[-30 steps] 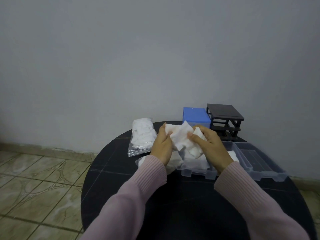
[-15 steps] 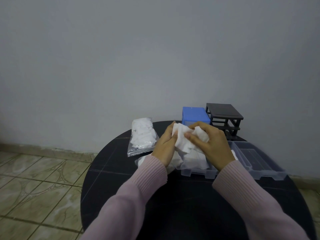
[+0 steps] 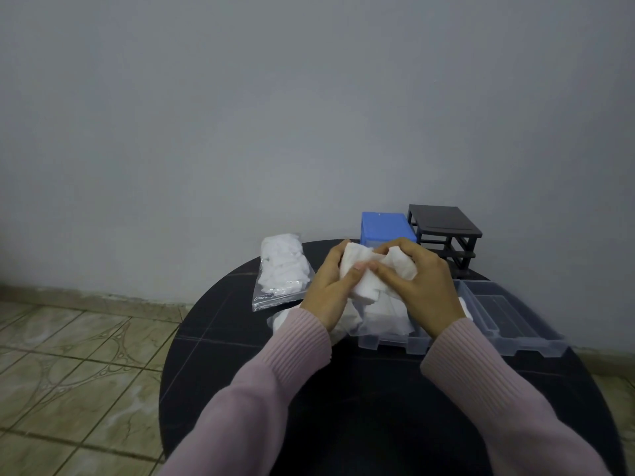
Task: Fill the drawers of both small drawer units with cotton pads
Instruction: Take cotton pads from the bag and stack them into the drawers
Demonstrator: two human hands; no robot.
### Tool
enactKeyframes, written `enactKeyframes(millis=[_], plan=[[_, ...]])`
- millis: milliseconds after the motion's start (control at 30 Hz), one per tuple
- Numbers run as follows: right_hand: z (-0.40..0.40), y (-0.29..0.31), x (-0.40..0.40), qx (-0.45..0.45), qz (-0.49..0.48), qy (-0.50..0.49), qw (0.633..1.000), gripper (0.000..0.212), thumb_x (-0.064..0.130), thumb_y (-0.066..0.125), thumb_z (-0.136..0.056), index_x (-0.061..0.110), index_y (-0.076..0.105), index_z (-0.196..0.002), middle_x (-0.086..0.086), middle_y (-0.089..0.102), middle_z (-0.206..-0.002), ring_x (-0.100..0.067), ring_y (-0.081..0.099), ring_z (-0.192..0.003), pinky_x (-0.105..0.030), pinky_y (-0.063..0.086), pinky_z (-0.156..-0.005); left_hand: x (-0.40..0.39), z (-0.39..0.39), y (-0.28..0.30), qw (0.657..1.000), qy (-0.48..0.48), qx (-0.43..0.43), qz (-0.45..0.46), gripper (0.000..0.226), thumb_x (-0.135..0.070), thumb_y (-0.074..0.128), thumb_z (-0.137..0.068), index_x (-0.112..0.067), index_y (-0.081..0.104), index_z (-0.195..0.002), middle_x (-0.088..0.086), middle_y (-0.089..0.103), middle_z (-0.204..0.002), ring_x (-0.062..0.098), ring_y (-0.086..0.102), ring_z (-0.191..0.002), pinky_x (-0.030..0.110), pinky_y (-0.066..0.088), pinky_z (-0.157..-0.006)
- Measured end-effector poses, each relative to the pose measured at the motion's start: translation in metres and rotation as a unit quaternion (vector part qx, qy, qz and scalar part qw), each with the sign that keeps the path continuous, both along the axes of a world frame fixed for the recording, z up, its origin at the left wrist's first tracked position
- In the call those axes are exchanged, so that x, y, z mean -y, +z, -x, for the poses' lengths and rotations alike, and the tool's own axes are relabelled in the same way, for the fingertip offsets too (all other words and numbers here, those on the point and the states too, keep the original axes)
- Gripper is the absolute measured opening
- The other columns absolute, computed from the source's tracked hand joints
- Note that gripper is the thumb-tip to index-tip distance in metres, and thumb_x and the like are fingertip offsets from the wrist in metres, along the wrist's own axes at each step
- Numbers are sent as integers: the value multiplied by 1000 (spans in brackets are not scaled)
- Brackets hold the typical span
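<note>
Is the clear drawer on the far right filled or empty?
Empty: the right clear drawer shows only its bare ribbed floor, no pads. It lies on the round table, out of its unit.

no readable text, no labels, no brand marks, no numbers on any surface in view

From my remote seat I see two arms entering from the bottom of the frame, both clad in long sleeves of a pale, dusty pink knit. The left sleeve [image 3: 261, 389] rises from the lower centre, the right sleeve [image 3: 508, 400] from the lower right. Each ends in a ribbed cuff with fine lengthwise ridges, snug at the wrist; above the cuffs the fabric is smoother and looser. The left hand [image 3: 330, 286] and right hand [image 3: 419, 283] are bare, without gloves. I can make out no rings, watch or bracelets, and the nails look short and plain.
</note>
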State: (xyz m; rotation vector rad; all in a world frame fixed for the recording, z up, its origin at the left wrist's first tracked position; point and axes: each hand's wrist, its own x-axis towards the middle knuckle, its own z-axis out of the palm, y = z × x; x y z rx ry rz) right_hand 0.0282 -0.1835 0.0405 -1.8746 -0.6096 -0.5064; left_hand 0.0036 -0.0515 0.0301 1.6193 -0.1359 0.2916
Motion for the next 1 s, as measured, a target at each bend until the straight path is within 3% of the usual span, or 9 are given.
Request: enactKeyframes(millis=[133, 200, 300, 400, 533, 700, 833, 900, 1000], plan=[[-3, 0, 1, -85, -68, 12, 994, 17, 17, 65, -85, 21, 54, -97, 9, 58, -89, 0, 56, -71, -12, 46, -59, -5, -2, 0, 999, 41, 6, 5, 39, -15, 47, -96, -16, 41, -135, -2, 53, -120, 5, 54, -100, 18, 48, -86], [-4, 0, 0, -154, -106, 35, 982, 23, 13, 62, -87, 19, 49, -104, 7, 56, -90, -7, 56, -77, -24, 51, -67, -8, -4, 0, 996, 86, 7, -4, 40, -16, 48, -96, -16, 41, -136, -3, 51, -121, 11, 52, -108, 27, 46, -94], [-2, 0, -3, -209, -113, 82, 968, 19, 5, 59, -88, 20, 51, -97, 5, 58, -90, -7, 56, -78, -18, 47, -64, -14, -6, -1, 990, 140, 15, -12, 41, -16, 47, -97, -16, 40, -137, -5, 48, -123, 9, 45, -111, 21, 37, -96], [-1, 1, -5, -210, -117, 115, 964, 19, 4, 62, -86, 21, 54, -92, 2, 62, -90, -6, 60, -77, -15, 49, -60, -16, -7, 0, 988, 155, 19, -5, 42, -16, 48, -97, -16, 40, -137, -5, 46, -123, 10, 45, -113, 25, 36, -102], [0, 1, -4, -213, -138, 101, 962, 28, 4, 70, -78, 13, 56, -100, 1, 66, -91, -8, 65, -75, -16, 51, -56, -15, -7, -1, 989, 149, 14, 0, 40, -17, 49, -96, -17, 40, -136, -4, 48, -121, 14, 47, -114, 32, 38, -106], [0, 4, -3, -194, -148, 114, 963, 17, -3, 61, -84, 14, 64, -83, -2, 66, -83, -8, 64, -72, -16, 54, -60, -13, -7, -3, 991, 132, 6, -2, 41, -16, 50, -96, -18, 41, -135, -4, 49, -120, 15, 49, -113, 39, 41, -105], [-1, 7, 2, -171, -82, 130, 973, 9, 5, 65, -83, 11, 65, -90, 3, 64, -77, -2, 59, -60, -14, 48, -56, -12, -7, -2, 993, 121, 5, 3, 46, -17, 56, -93, -18, 41, -136, -4, 49, -124, 16, 49, -117, 42, 43, -103], [-1, 6, 2, -157, -34, 139, 977, 18, 9, 71, -78, 6, 63, -94, 5, 62, -74, -1, 54, -56, -15, 45, -53, -13, -7, -3, 993, 115, 12, -11, 49, -18, 58, -91, -18, 41, -137, -4, 49, -128, 14, 48, -118, 40, 43, -103], [-2, 4, 0, -149, -24, 119, 981, 27, 12, 78, -71, 5, 60, -89, 6, 62, -74, -1, 56, -62, -15, 44, -53, -13, -5, -1, 996, 80, 23, -33, 44, -12, 57, -91, -20, 45, -132, -9, 53, -119, 4, 51, -107, 16, 45, -90]])
